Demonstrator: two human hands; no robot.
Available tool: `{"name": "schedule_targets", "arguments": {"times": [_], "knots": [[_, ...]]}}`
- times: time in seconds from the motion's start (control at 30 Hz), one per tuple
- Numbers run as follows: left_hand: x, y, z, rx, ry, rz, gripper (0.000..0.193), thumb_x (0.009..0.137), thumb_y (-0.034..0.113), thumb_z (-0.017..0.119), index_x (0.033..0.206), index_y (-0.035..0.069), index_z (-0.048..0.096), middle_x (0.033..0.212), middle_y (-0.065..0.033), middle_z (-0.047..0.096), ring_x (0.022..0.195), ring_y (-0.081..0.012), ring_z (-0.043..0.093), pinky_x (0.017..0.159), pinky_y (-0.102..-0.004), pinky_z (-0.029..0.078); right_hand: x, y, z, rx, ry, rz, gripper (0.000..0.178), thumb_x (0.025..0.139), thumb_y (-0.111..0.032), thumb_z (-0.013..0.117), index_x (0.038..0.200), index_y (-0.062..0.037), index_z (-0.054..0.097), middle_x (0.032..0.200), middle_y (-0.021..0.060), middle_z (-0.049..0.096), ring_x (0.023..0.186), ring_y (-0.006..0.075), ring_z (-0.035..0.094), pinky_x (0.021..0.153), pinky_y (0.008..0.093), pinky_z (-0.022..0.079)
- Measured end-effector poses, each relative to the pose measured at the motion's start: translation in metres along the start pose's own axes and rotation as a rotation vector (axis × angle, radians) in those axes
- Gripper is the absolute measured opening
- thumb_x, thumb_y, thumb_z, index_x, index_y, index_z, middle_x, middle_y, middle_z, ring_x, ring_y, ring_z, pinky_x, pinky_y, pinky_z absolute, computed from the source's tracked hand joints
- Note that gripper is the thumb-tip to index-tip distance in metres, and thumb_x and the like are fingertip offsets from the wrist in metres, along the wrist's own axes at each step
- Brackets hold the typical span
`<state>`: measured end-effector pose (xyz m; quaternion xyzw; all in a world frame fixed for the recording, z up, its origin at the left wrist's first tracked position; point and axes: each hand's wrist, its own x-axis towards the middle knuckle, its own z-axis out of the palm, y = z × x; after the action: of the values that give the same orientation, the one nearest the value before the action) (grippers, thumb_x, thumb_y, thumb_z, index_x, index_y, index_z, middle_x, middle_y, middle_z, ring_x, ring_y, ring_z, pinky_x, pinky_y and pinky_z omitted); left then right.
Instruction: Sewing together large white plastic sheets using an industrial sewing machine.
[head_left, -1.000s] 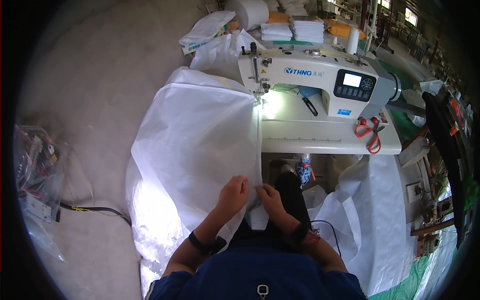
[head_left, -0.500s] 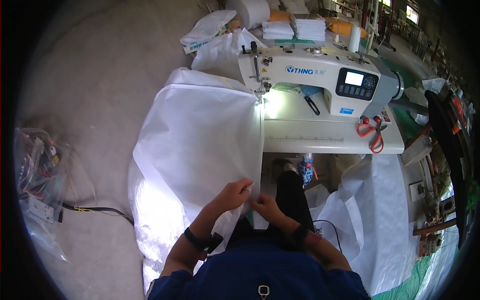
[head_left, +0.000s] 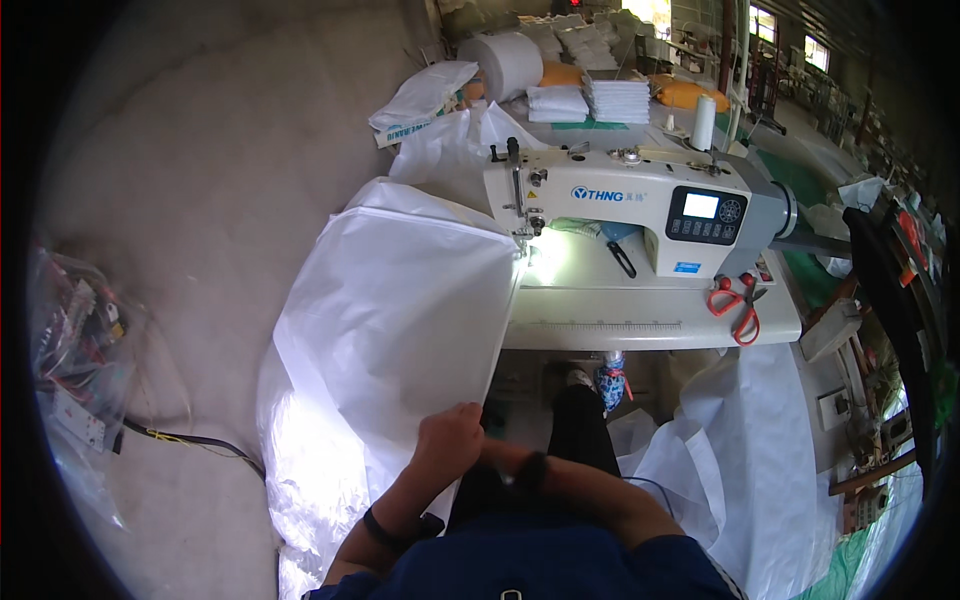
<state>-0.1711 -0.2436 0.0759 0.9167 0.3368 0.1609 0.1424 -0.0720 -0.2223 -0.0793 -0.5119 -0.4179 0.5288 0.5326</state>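
Observation:
White sheet fabric (head_left: 390,300) hangs from the sewing machine (head_left: 600,195), its upper corner under the needle area by the bright lamp. My left hand (head_left: 450,437) is closed on the right-hand edge of the fabric, low down near my lap. That edge runs taut and slanting between my fist and the machine. Right behind the left hand is my right hand (head_left: 497,456); its fingers are hidden there, so its grip does not show.
Red-handled scissors (head_left: 735,308) and black thread snips (head_left: 622,258) lie on the machine table (head_left: 600,305). Folded white stacks (head_left: 618,103) and a white roll (head_left: 508,65) sit behind. More white fabric (head_left: 755,450) drapes at the right. A plastic bag (head_left: 80,350) lies left.
Both hands have moved down and toward the left, drawing the fabric edge into a slant. My right hand has slid behind the left. The view has tilted upward.

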Motion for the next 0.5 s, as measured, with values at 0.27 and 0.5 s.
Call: {"name": "schedule_targets", "arguments": {"times": [0.27,0.5], "knots": [[-0.01,-0.007,0.006,0.005,-0.125,-0.085,0.012,0.078,0.017,0.052,0.071,0.007,0.053,0.064,-0.0138,0.058,0.063,-0.0357,0.058,0.058,-0.0467,0.045,-0.022,0.06,0.01,-0.015,-0.076,-0.155,0.014,0.081,-0.014,0.057,0.089,-0.0031,0.064,0.084,0.0145,0.065,0.083,0.0276,0.065,0.073,0.0374,0.05],[-0.015,-0.018,0.03,-0.271,-0.106,-0.023,0.016,0.079,0.02,0.053,0.073,0.005,0.055,0.067,-0.0173,0.058,0.066,-0.0382,0.058,0.058,-0.0454,0.046,0.018,-0.085,-0.075,-0.615,0.577,-0.107,0.041,0.083,-0.02,0.052,0.117,0.0023,0.043,0.076,0.0257,0.063,0.072,0.0374,0.064,0.063,0.0443,0.051]]}}
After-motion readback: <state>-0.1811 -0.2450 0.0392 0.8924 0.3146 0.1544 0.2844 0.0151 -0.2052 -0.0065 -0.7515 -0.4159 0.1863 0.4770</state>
